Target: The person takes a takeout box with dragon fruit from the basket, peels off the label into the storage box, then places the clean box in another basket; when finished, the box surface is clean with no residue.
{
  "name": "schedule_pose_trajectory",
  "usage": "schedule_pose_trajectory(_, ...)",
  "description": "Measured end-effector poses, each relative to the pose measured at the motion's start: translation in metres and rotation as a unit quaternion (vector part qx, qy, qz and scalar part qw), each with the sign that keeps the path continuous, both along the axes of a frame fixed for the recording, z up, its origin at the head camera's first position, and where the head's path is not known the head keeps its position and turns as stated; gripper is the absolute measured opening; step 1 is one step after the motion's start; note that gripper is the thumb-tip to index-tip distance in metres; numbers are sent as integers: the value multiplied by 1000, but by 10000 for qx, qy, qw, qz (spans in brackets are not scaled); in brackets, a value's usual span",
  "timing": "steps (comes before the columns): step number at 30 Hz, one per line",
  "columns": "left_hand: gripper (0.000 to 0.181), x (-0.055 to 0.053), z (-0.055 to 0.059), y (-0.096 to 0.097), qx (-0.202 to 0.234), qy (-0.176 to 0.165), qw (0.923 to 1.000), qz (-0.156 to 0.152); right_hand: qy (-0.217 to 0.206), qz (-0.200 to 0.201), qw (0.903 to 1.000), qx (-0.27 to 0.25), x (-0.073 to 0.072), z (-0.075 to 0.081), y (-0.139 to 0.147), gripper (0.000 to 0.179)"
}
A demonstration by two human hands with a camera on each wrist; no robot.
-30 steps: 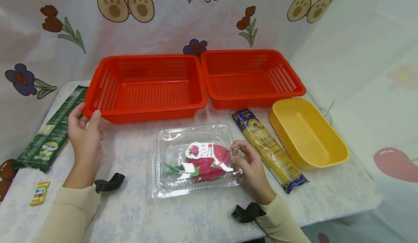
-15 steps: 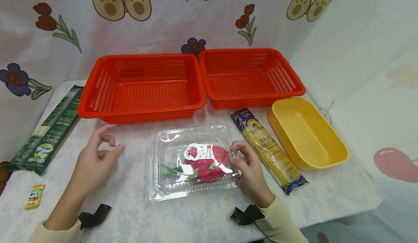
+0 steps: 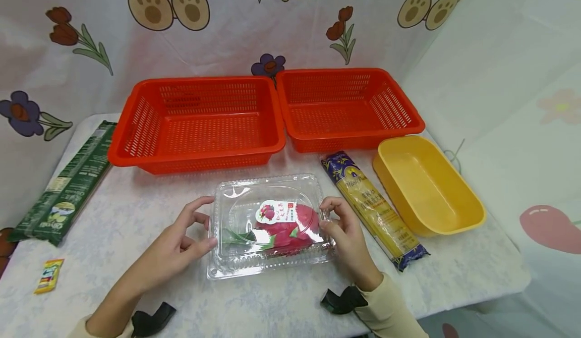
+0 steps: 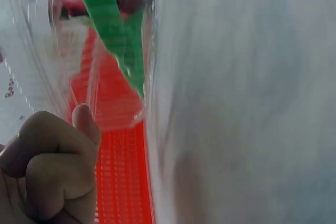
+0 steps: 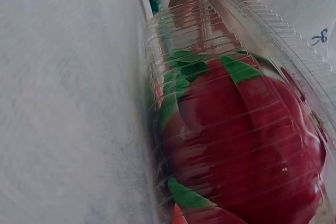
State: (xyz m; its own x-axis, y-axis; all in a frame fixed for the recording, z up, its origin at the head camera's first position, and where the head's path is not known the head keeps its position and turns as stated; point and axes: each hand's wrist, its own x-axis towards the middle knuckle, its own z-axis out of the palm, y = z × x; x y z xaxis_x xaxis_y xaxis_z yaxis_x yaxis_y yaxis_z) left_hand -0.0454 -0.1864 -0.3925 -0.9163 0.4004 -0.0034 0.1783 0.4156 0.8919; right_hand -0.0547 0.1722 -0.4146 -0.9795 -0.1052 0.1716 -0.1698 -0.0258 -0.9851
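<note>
A clear plastic clamshell box lies on the table with its lid down. Inside it is a red dragon fruit with green scales, under a white label. My right hand grips the box's right edge with thumb and curled fingers. At the opposite side, my left hand has index finger and thumb apart, their tips right at the left rim. The left wrist view shows the bent fingers of that hand close to the end of the box.
Two red baskets stand behind the box. A yellow tub and a pack of spaghetti are at right. A long green packet and a small yellow sachet lie at left.
My left hand has let go of the left red basket's front corner and moved right and down to the box's left rim. My right hand stays at the box's right edge.
</note>
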Motion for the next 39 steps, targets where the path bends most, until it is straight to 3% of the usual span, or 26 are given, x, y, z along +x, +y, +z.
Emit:
schedule_pose_trajectory(5, 75, 6, -3, 10, 363, -216, 9990, -155, -27, -49, 9998, 209, 4, 1, 1, 23)
schedule_pose_trajectory(11, 70, 5, -5, 12, 527, -205, 9984, -58, -13, 28, 9990, 450, 8, 2, 1, 25)
schedule_pose_trajectory(16, 70, 5, -4, 13, 655, -131, 9977, -79, 32, 112, 9930, 1175, 11, 7, 5, 33)
schedule_pose_trajectory(19, 70, 5, -4, 13, 723, -75, 9973, -105, 191, 154, 9799, 1981, 12, 14, 14, 42)
schedule_pose_trajectory(23, 71, 5, -4, 12, 751, -20, 9971, -102, 683, 100, 9487, 3086, 11, 30, 25, 45)
schedule_pose_trajectory(27, 71, 5, -5, 12, 784, 3, 9969, -87, 1352, -194, 9204, 3663, 8, 49, 25, 37)
schedule_pose_trajectory(30, 71, 6, -5, 11, 804, -11, 9967, -66, 1708, -195, 9123, 3717, 6, 60, 15, 27)
schedule_pose_trajectory(35, 71, 6, -6, 10, 818, -28, 9966, -52, 2072, 309, 9077, 3637, 3, 64, -13, 19)
schedule_pose_trajectory(39, 72, 4, -6, 10, 826, 8, 9966, -65, 2113, 54, 8964, 3896, 1, 61, -31, 24)
